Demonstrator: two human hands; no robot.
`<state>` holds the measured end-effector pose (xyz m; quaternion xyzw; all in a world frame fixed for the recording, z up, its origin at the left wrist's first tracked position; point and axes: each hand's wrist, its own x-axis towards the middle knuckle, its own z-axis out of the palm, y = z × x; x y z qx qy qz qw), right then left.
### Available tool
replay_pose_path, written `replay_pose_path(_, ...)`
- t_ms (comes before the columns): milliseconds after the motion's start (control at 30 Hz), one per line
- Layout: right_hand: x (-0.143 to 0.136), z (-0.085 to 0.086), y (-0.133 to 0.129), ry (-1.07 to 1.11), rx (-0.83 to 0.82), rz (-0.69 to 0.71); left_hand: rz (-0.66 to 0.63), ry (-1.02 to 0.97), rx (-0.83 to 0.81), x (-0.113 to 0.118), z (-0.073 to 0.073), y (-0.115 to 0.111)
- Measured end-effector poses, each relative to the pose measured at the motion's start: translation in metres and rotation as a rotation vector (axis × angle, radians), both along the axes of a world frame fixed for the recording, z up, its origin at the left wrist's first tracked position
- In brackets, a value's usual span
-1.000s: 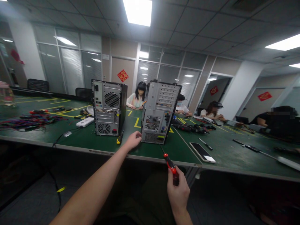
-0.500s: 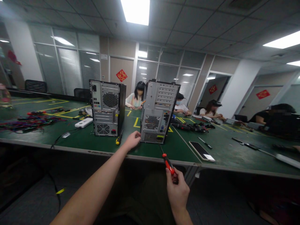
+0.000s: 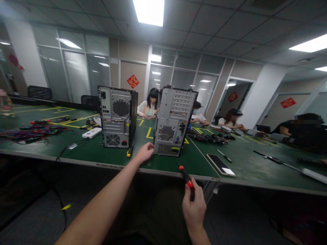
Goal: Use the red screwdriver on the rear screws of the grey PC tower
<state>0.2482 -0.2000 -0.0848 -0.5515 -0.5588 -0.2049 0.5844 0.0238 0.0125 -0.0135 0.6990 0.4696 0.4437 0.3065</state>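
Note:
A computer tower [image 3: 168,119] stands with its metal back panel facing me. At its lower left corner, my left hand [image 3: 146,152] presses against the case with curled fingers, some of them hidden. My right hand [image 3: 195,204] grips a red and black screwdriver [image 3: 186,177] by the end of its handle. The screwdriver's thin shaft points up and away, its tip by the bottom edge of the tower, at the lower right; whether the tip touches a screw I cannot tell.
Left of it stands a second computer tower [image 3: 116,117], with a yellow-handled screwdriver [image 3: 130,151] beside its base. A phone [image 3: 221,165] and a thin pen-like tool [image 3: 224,155] lie to the right. Tangled cables [image 3: 33,132] spread at left. Several people sit across the green table [image 3: 102,160].
The screwdriver's handle has turned in my right hand, and its fingers have shifted round the grip. My left hand and both towers stay put.

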Motion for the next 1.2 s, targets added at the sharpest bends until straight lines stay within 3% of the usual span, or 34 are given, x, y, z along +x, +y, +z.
replay_pose_path(167,0.0003,-0.0006,-0.0005,0.057,-0.03,-0.013,-0.007,0.003,0.003,-0.0007,-0.002,0.0021)
replay_pose_path(400,-0.0012,0.0035,-0.002,-0.095,0.007,0.027,0.001,-0.014,0.035,0.0013,-0.0047,0.0062)
replay_pose_path(767,-0.0038,0.0042,-0.0047,0.089,-0.083,0.019,-0.006,-0.001,0.009,0.0004,-0.0038,0.0048)
replay_pose_path(1000,-0.002,0.0046,-0.0033,-0.023,-0.019,0.05,-0.007,-0.006,0.009,0.0002,-0.0042,0.0054)
replay_pose_path(1200,-0.0016,0.0009,0.0002,-0.004,-0.045,-0.009,-0.004,-0.003,0.019,0.0004,-0.0045,0.0057)
